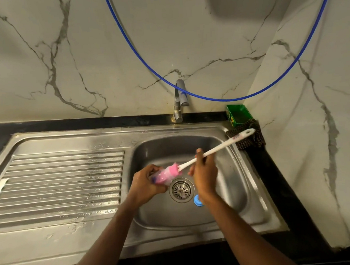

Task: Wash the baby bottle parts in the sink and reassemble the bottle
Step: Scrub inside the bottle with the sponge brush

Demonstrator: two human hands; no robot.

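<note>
Bottle (pixel 164 177) lies within curled fingers (pixel 150 170) of left hand (pixel 143 187), brush (pixel 216 149) inside.

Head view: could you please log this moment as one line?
left hand: holds bottle | right hand: grips brush, sponge head partly in bottle | blue ring: on sink floor

Drainboard (pixel 60 180) on the left of the sink (pixel 262 198) is open, with room to pass from front or left. The basin's middle is blocked by the left hand (pixel 146 185) gripping the bottle (pixel 164 176) and the right hand (pixel 205 175) gripping the brush (pixel 222 147), whose handle slants over the back right. Blue ring (pixel 197 200) lies just right of the drain (pixel 181 190). Faucet (pixel 179 103) stands at the back edge, with the blue hose (pixel 219 98) looping across it. Green box (pixel 239 114) and cloth (pixel 250 140) fill the back right corner.
</note>
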